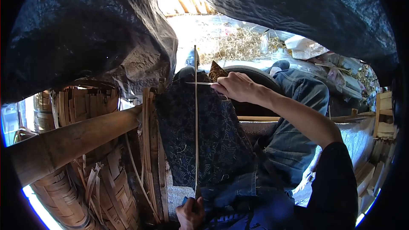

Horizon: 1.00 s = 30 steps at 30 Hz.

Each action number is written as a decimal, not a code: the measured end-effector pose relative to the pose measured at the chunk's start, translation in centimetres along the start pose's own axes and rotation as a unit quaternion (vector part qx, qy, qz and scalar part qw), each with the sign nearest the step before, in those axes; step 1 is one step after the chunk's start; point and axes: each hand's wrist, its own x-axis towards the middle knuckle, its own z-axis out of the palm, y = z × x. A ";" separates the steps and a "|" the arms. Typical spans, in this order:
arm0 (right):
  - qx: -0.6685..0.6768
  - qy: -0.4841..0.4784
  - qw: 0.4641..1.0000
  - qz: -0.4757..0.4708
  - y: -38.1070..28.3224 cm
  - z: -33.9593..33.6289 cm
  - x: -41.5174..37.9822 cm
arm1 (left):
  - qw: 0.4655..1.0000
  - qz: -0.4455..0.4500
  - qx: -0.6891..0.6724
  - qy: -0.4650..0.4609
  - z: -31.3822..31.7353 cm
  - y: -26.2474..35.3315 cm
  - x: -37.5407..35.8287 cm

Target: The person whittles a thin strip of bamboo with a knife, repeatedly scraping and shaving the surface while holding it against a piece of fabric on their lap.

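Observation:
A long, thin bamboo strip (196, 136) runs almost straight away from me over a dark patterned cloth (217, 145) spread on my lap. At its near end, my left hand (190, 215) is closed around it, with a small patch of blue beside the fingers. My right hand (238, 87) reaches out near the far part of the strip, its fingers wrapped round a knife. The pale, narrow knife blade (202, 83) points left and crosses the strip; its handle is hidden in the hand.
To the left lie a thick bamboo pole (81, 136) and woven bamboo baskets (64, 196) with loose split ends. Black plastic sheeting (298, 8) hangs overhead. Shavings (238, 44) litter the bright ground ahead. Beyond my right arm is a jeans-clad leg (294, 145).

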 end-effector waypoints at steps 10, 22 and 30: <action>-0.006 0.023 0.994 0.108 6.9 -0.1 4.7 | 0.982 -0.091 -0.138 -0.088 -1.4 2.0 0.2; 0.304 0.093 0.940 0.124 -4.3 -0.9 -7.3 | 0.869 -0.253 -0.383 -0.184 0.1 0.7 7.9; 0.155 0.004 0.986 0.060 -8.1 0.7 -7.1 | 0.635 -0.346 -0.667 -0.178 1.2 1.9 10.5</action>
